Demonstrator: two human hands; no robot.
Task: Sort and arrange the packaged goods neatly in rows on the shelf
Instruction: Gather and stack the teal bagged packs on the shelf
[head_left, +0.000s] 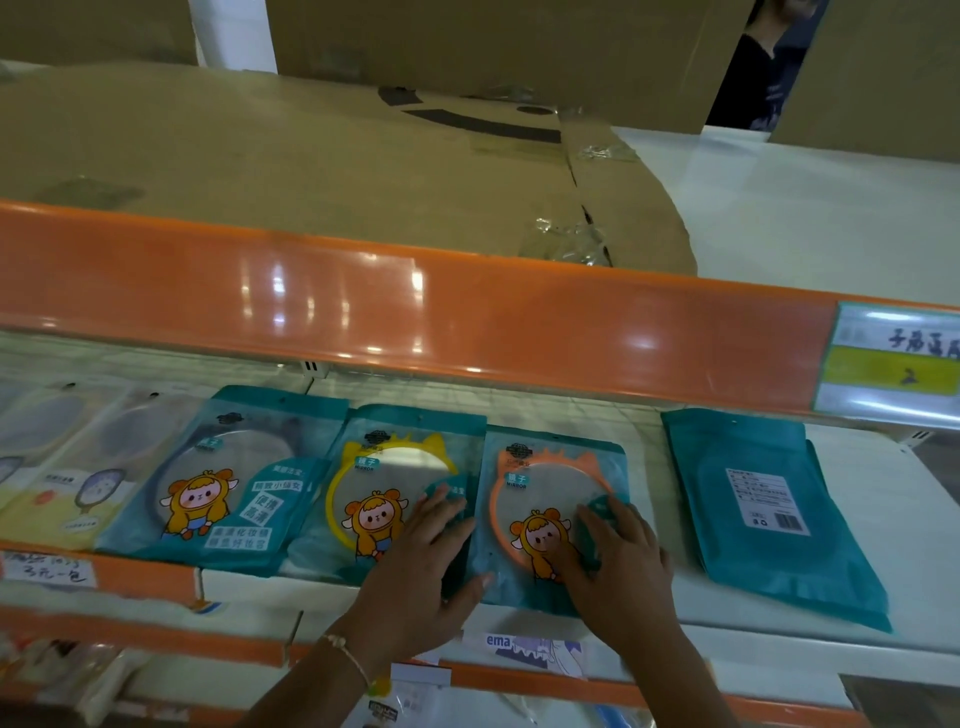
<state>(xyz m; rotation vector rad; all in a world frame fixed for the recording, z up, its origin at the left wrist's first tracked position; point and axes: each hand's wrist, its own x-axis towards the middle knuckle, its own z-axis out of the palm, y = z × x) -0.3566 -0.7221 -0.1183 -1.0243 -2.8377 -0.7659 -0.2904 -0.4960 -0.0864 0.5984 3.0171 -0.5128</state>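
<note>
Teal mirror packets lie in a row on the white shelf (924, 525). The packet with the orange-rimmed mirror (540, 478) lies under my right hand (618, 566), whose straight fingers press flat on its lower right part. My left hand (421, 566) rests flat across the gap between that packet and the packet with the yellow-rimmed mirror (389, 467), its thumb on the orange one's left edge. Further left lies a packet with a dark-rimmed mirror (234, 483). To the right, a small stack of teal packets (763, 509) lies face down, slightly askew.
Pale packets with oval mirrors (67, 467) fill the far left of the shelf. An orange rail (415, 317) of the upper shelf overhangs the row, with a price label (893, 364) at its right. Flattened cardboard (311, 156) covers the upper shelf. More goods sit below.
</note>
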